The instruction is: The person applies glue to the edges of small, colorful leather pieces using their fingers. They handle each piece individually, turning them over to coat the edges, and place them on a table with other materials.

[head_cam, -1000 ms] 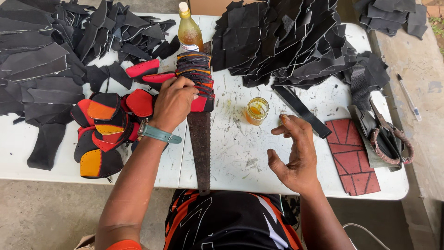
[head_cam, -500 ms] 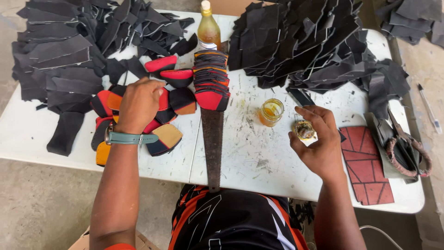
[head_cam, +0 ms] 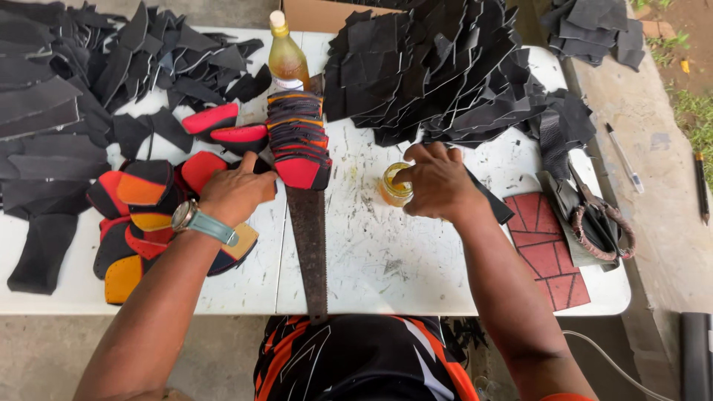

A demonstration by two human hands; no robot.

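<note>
Moved since half a second ago: right hand (head_cam: 438, 182) from right of small glass (head_cam: 396, 186) onto it, fingertips pinching its rim on white table (head_cam: 416, 252). Left hand (head_cam: 236, 194) loosely curled, resting on red and orange pieces (head_cam: 145, 197) beside saw blade (head_cam: 310, 238).

small glass jar (head_cam: 394, 186) half hidden by right hand (head_cam: 438, 182)
</note>
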